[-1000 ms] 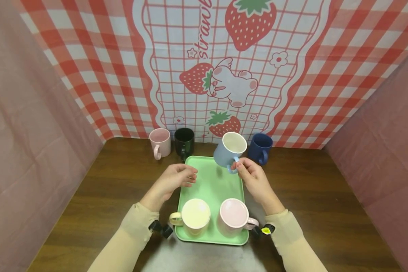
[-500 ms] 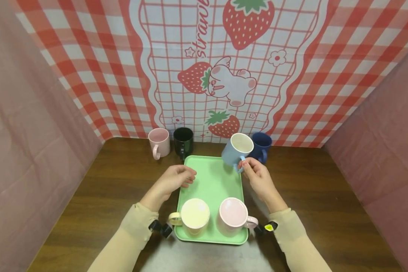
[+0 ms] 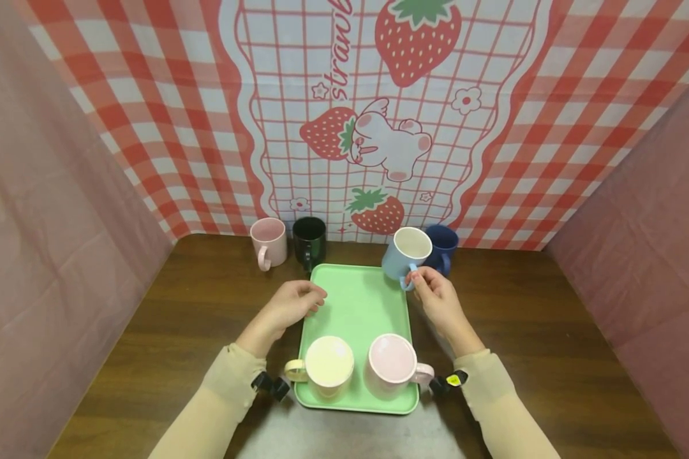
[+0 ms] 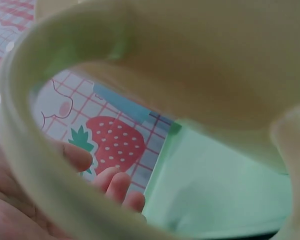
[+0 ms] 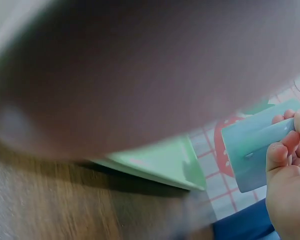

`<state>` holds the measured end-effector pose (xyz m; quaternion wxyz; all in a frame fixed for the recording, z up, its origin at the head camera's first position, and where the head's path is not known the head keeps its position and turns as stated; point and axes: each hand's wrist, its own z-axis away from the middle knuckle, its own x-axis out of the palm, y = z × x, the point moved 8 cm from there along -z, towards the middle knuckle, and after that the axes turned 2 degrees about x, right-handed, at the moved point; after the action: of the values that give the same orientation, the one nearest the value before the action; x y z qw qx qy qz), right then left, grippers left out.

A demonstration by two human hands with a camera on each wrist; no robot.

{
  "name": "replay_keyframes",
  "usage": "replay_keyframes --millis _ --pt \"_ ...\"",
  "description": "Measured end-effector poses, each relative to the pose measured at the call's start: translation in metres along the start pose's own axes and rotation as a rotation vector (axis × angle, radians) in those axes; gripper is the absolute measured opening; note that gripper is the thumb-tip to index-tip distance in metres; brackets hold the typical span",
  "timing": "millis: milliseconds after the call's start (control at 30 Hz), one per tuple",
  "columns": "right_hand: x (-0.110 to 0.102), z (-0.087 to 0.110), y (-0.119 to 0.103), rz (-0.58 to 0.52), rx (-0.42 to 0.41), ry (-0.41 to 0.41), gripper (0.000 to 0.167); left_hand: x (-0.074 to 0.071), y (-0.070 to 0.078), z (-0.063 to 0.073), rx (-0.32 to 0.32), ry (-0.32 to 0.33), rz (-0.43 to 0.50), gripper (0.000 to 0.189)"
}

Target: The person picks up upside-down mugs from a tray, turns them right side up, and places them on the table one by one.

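My right hand (image 3: 439,302) pinches the handle of a light blue mug (image 3: 400,258) over the far right corner of the green tray (image 3: 356,306). In the right wrist view the thumb and fingers close on that handle, and the light blue mug (image 5: 260,147) appears tipped. Over the tray's left edge hovers my left hand (image 3: 289,307), its fingers loosely bent around nothing. A yellow mug (image 3: 328,366) and a pink mug (image 3: 392,364) stand on the tray's near end. The yellow mug's handle (image 4: 20,130) fills much of the left wrist view.
Along the back stand another pink mug (image 3: 269,241), a black mug (image 3: 309,241) and a dark blue mug (image 3: 444,245), partly hidden behind the light blue one. A checked strawberry cloth (image 3: 373,127) hangs behind the wooden table (image 3: 201,319). Pink cloth (image 3: 649,242) bounds the sides.
My right hand has carried the light blue mug rightward, from over the tray to its far right corner, closer to the dark blue mug. The left hand has drawn back slightly left.
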<state>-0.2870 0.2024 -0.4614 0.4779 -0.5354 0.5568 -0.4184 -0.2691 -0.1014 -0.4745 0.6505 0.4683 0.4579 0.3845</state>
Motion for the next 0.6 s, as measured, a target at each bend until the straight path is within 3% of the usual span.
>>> replay_keyframes --millis 600 --pt "-0.002 -0.033 0.011 0.184 0.068 -0.020 0.029 -0.003 -0.013 -0.003 -0.025 -0.001 -0.063 0.027"
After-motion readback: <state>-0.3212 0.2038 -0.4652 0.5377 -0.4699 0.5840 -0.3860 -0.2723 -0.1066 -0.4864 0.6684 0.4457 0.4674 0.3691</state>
